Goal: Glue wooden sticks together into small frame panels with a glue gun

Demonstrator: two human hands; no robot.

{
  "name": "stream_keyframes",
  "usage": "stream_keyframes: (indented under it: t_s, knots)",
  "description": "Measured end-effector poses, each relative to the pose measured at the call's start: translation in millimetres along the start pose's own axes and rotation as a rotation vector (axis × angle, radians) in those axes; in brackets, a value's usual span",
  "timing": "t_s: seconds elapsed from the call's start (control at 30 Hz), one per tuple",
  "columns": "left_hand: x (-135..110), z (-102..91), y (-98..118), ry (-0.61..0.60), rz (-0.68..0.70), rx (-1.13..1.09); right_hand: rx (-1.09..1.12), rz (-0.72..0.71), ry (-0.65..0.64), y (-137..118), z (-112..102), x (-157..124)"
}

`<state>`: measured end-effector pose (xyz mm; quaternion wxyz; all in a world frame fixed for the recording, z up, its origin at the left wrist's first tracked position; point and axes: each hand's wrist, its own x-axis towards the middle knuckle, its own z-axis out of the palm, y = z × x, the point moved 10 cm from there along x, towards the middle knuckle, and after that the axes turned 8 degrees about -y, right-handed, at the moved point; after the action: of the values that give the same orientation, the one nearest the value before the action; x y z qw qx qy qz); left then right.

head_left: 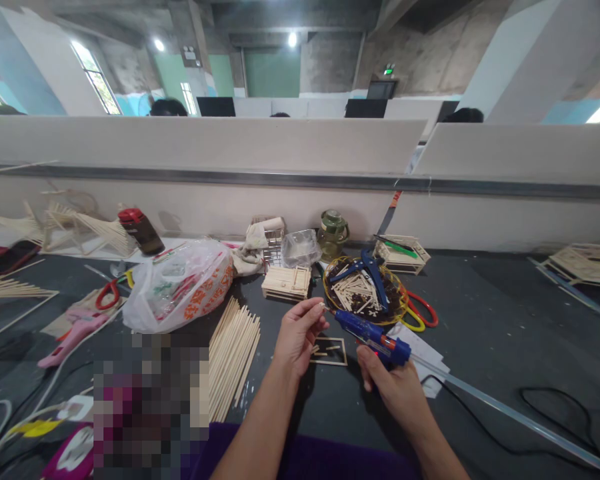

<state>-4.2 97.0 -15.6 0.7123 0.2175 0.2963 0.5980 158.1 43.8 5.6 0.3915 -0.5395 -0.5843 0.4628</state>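
My right hand (387, 377) is wrapped round the handle of a blue hot glue gun (365, 330), whose nozzle points left. A long clear glue stick (505, 407) runs out of its back end. The thumb and fingers of my left hand (300, 333) are pinched together just at the nozzle. Between them is a small pale piece, mostly hidden, which I cannot make out. Below the hands a small rectangular frame of wooden sticks (344, 352) lies on the dark table, with short stick pieces inside it.
Long wooden sticks (233, 353) lie left of my hands. Behind stand a slatted wooden piece (286, 283) and a basket (330, 303) with short sticks and blue pliers (373, 280). Red-and-yellow scissors (423, 308), a plastic bag (180, 287) and a black cord (480, 433) lie around.
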Motion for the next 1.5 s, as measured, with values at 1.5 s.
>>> stream_keyframes:
  t_s: [1.5]
  knots:
    - [-2.2, 3.3, 1.4, -0.033, -0.006, 0.032, -0.072, -0.053, 0.008, -7.8, -2.2, -0.8]
